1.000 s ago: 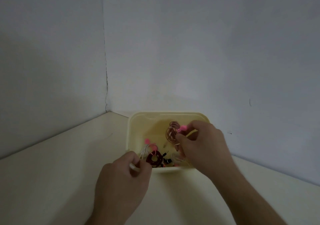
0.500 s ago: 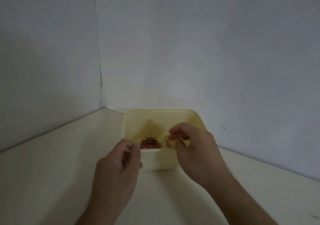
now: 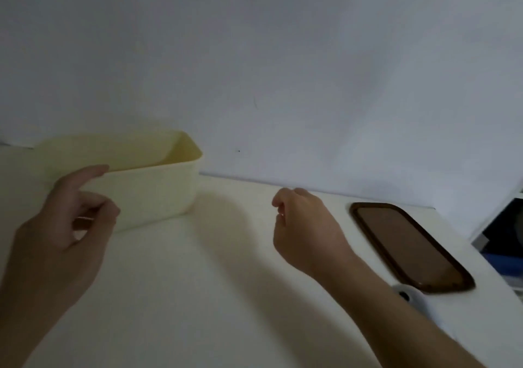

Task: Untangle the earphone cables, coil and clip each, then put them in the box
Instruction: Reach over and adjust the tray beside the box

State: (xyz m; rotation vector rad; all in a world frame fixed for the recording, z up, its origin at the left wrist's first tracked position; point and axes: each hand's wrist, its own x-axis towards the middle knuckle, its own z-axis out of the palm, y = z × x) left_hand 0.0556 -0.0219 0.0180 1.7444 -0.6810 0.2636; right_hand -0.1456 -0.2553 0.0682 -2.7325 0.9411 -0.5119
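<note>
The pale yellow box [image 3: 158, 189] stands at the left on the white table, against the wall. Seen from low, its inside and any earphone cables in it are hidden. My left hand [image 3: 59, 232] hovers in front of the box's near wall, forefinger stretched toward the rim, the other fingers loosely curled, holding nothing. My right hand [image 3: 305, 226] hangs over the table to the right of the box, fingers loosely curled and empty.
A dark brown oblong lid or tray [image 3: 410, 243] lies flat at the right of the table. A small grey-white object [image 3: 409, 297] sits by its near end, partly behind my right forearm. Dark and blue things [image 3: 506, 234] stand past the table's right edge.
Both hands have left the box and let go of the coiled cables. The view has swung right, so the box now sits at the left and the brown lid has come into sight.
</note>
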